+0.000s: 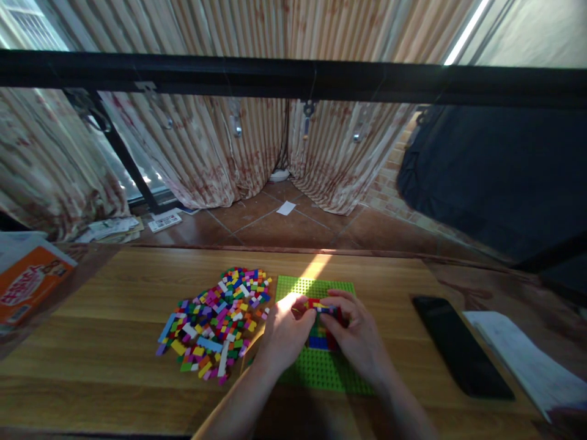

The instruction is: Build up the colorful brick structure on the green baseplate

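Note:
A green baseplate (pixel 317 368) lies on the wooden table, with a small build of red, blue and yellow toy bricks (pixel 318 342) at its middle. From the left, my left hand (pixel 285 329) has its thumb and fingers closed at the upper bricks. Opposite it, my right hand (pixel 356 327) curls round the build's right side, thumb and fingertips pressed to the same bricks. My fingers partly cover the build, so single pieces in the grip are hard to make out. Left of the baseplate spreads a heap of loose toy bricks (pixel 220 315) in many colours.
A black phone (pixel 462 347) lies on the table's right, with white paper (pixel 527 357) beyond it. An orange and white box (pixel 30 278) stands at the far left. Past the table (pixel 114 373), a dark bar (pixel 275 76) crosses before striped curtains (pixel 229 146).

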The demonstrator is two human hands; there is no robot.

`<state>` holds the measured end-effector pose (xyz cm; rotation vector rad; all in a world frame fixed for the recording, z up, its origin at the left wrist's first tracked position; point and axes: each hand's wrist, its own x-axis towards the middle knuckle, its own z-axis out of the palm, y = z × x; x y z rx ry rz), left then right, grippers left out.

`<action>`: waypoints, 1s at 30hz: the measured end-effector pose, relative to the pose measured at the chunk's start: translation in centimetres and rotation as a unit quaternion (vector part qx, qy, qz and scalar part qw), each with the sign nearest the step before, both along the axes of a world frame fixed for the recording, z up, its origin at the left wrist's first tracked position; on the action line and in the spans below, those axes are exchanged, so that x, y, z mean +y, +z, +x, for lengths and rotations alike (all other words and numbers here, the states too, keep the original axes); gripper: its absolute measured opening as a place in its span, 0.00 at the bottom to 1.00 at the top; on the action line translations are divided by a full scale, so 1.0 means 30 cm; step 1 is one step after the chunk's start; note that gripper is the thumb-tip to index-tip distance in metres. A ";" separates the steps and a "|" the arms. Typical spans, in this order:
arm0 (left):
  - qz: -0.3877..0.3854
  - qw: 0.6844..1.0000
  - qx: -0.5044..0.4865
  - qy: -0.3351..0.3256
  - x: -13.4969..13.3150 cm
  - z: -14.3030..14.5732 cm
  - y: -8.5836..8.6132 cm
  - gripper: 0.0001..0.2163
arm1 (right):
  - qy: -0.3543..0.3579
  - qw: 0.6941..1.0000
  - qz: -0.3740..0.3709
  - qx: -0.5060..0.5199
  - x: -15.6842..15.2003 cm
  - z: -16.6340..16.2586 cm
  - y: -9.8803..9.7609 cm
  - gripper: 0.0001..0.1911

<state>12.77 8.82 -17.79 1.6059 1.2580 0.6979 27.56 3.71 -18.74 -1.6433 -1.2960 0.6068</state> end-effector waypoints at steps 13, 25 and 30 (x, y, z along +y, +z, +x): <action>-0.016 0.999 0.025 0.024 -0.007 0.013 0.027 0.06 | -0.017 0.996 -0.020 0.080 0.016 -0.005 -0.014 0.09; -0.014 1.000 -0.017 0.012 0.002 0.014 -0.012 0.05 | -0.003 0.994 -0.011 0.106 0.017 0.000 -0.022 0.09; -0.042 0.998 -0.044 0.016 0.014 0.008 -0.012 0.08 | -0.032 0.989 -0.019 0.142 0.022 0.009 -0.001 0.12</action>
